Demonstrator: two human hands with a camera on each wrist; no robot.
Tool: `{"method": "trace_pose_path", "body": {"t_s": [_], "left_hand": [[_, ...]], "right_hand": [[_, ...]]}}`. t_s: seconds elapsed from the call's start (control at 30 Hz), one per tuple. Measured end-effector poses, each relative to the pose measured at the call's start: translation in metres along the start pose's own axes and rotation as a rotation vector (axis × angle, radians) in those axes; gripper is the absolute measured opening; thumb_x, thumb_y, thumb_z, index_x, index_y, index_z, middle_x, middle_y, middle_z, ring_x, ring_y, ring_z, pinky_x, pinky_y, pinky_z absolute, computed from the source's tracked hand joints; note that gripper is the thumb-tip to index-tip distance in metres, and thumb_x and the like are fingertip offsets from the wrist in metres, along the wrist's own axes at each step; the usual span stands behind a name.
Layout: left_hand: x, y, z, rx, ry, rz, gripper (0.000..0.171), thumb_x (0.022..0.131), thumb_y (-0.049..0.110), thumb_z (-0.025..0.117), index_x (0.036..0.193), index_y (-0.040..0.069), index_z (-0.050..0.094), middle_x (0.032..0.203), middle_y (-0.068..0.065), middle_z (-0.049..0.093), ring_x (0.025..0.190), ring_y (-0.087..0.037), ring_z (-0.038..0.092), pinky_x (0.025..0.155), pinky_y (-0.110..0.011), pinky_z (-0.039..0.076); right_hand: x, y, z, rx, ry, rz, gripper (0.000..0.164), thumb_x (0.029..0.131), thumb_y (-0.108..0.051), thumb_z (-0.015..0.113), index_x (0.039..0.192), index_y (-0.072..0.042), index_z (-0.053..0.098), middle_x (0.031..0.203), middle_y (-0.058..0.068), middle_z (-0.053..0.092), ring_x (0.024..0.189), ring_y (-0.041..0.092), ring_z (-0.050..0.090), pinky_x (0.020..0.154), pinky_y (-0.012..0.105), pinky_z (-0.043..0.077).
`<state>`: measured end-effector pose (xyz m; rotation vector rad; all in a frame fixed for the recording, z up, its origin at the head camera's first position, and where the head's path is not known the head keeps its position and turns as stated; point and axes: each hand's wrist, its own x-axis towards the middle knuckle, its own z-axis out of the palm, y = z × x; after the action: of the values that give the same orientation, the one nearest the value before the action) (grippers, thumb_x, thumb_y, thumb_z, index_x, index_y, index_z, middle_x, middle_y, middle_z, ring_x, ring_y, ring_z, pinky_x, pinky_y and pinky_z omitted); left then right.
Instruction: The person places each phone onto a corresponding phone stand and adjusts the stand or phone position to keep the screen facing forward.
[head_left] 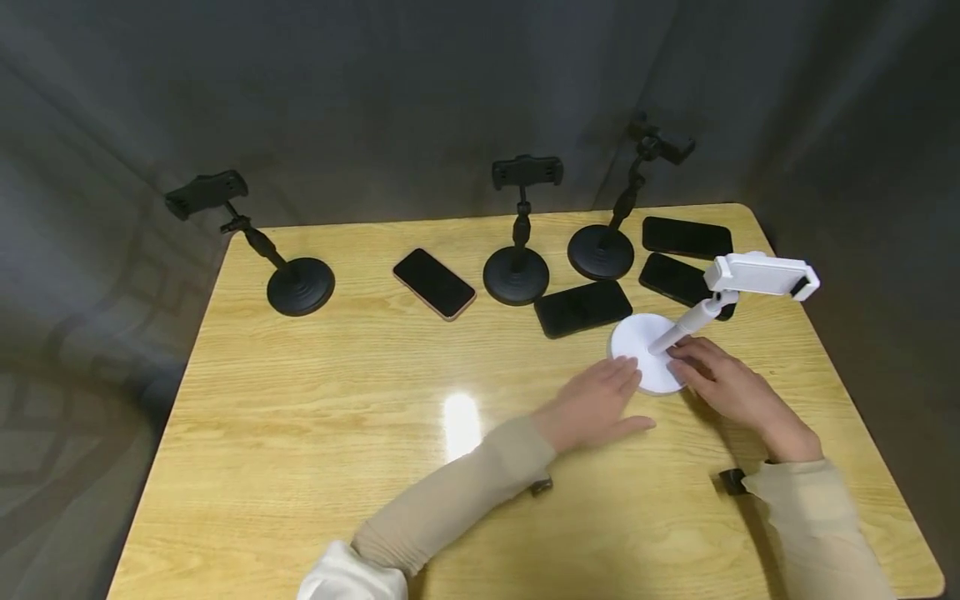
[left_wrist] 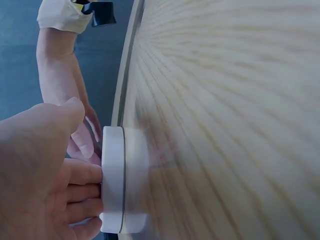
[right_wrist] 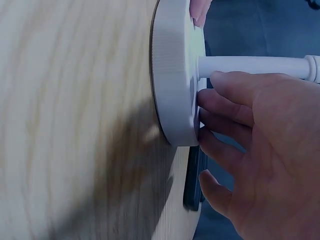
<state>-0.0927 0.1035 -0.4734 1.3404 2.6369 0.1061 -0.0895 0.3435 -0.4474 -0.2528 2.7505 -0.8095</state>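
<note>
A white phone stand [head_left: 693, 320] with a round base stands at the right of the table, its clamp tilted out to the right. My left hand [head_left: 596, 404] lies with its fingertips on the near-left part of the base, fingers straight and thumb held apart. On the other side, my right hand [head_left: 735, 387] touches the top of the base with relaxed fingers. Its thumb [right_wrist: 232, 85] lies right at the foot of the white pole [right_wrist: 250, 65]. Nothing sits in the white clamp [head_left: 765, 274].
Three black phone stands rise along the back: one at the left [head_left: 300, 286], one near the middle [head_left: 516, 276] and one right of it [head_left: 601, 252]. Dark phones lie flat: a pink-edged phone [head_left: 434, 283], one beside the white base [head_left: 583, 308], and two farther right [head_left: 687, 237].
</note>
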Motion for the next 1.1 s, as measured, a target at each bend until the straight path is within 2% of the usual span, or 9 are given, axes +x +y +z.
{"method": "trace_pose_path", "body": {"t_s": [0.2,0.33,0.43,0.6,0.7,0.8,0.87,0.97,1.1], "left_hand": [[0.02,0.001,-0.002,-0.027,-0.085,-0.026,0.076,0.107,0.065,0.02,0.165,0.016,0.024,0.173,0.001,0.016,0.159,-0.012,0.01,0.128,-0.027,0.006],[0.027,-0.002,-0.005,0.009,-0.107,-0.022,0.073,0.107,0.064,0.021,0.166,0.019,0.023,0.173,0.004,0.016,0.159,-0.01,0.01,0.129,-0.028,0.007],[0.03,-0.002,-0.008,0.029,-0.101,0.001,0.073,0.108,0.062,0.023,0.166,0.017,0.022,0.173,0.002,0.016,0.159,-0.011,0.011,0.129,-0.027,0.007],[0.032,-0.004,-0.008,-0.007,-0.106,0.014,0.074,0.108,0.062,0.022,0.166,0.017,0.017,0.173,0.004,0.01,0.159,-0.01,0.006,0.129,-0.028,0.004],[0.033,-0.012,-0.005,-0.012,-0.063,0.003,0.074,0.108,0.062,0.025,0.167,0.017,0.018,0.174,0.003,0.01,0.159,-0.01,0.007,0.129,-0.031,0.004],[0.034,-0.029,-0.004,-0.018,0.018,-0.058,0.074,0.109,0.06,0.031,0.165,0.014,0.023,0.173,-0.003,0.014,0.16,-0.015,0.011,0.13,-0.033,0.007],[0.034,-0.042,-0.004,-0.025,0.046,-0.131,0.074,0.109,0.059,0.033,0.164,0.01,0.026,0.173,-0.008,0.016,0.16,-0.02,0.012,0.13,-0.034,0.01],[0.031,-0.058,-0.005,-0.039,0.006,-0.235,0.077,0.108,0.061,0.03,0.165,0.009,0.024,0.173,-0.01,0.014,0.16,-0.022,0.01,0.13,-0.034,0.01],[0.024,-0.067,-0.008,-0.047,-0.068,-0.264,0.078,0.108,0.062,0.026,0.165,0.009,0.02,0.173,-0.01,0.009,0.16,-0.022,0.007,0.13,-0.035,0.011]], "right_hand": [[0.007,0.01,-0.007,-0.041,0.022,0.032,0.045,0.108,-0.033,0.057,0.134,0.004,0.057,0.149,0.034,0.042,0.134,0.059,0.042,0.102,0.078,0.036],[0.014,0.006,-0.008,-0.11,-0.015,0.09,0.075,0.102,-0.051,0.061,0.151,0.003,0.042,0.156,0.037,0.033,0.138,0.06,0.037,0.104,0.08,0.033],[0.017,0.003,-0.008,-0.159,0.013,0.104,0.089,0.099,-0.057,0.062,0.155,0.006,0.034,0.157,0.038,0.03,0.139,0.061,0.034,0.103,0.081,0.033],[0.021,0.003,-0.003,-0.195,0.114,0.06,0.079,0.1,-0.049,0.064,0.149,0.01,0.042,0.152,0.04,0.036,0.135,0.062,0.039,0.1,0.079,0.037],[0.023,0.003,0.0,-0.185,0.163,0.031,0.073,0.1,-0.04,0.068,0.147,0.011,0.044,0.15,0.04,0.039,0.134,0.061,0.042,0.102,0.076,0.038],[0.023,0.003,0.002,-0.165,0.196,0.009,0.071,0.099,-0.034,0.071,0.147,0.011,0.044,0.149,0.039,0.04,0.134,0.06,0.042,0.103,0.075,0.038],[0.023,0.003,0.003,-0.151,0.204,0.001,0.071,0.099,-0.032,0.071,0.149,0.01,0.042,0.15,0.038,0.04,0.134,0.059,0.042,0.104,0.074,0.038],[0.024,0.002,0.003,-0.14,0.183,0.021,0.074,0.101,-0.036,0.068,0.152,0.008,0.039,0.154,0.037,0.036,0.138,0.058,0.039,0.106,0.074,0.036],[0.025,0.0,0.003,-0.135,0.158,0.046,0.075,0.102,-0.038,0.066,0.154,0.007,0.037,0.156,0.036,0.034,0.141,0.056,0.036,0.108,0.074,0.034]]}}
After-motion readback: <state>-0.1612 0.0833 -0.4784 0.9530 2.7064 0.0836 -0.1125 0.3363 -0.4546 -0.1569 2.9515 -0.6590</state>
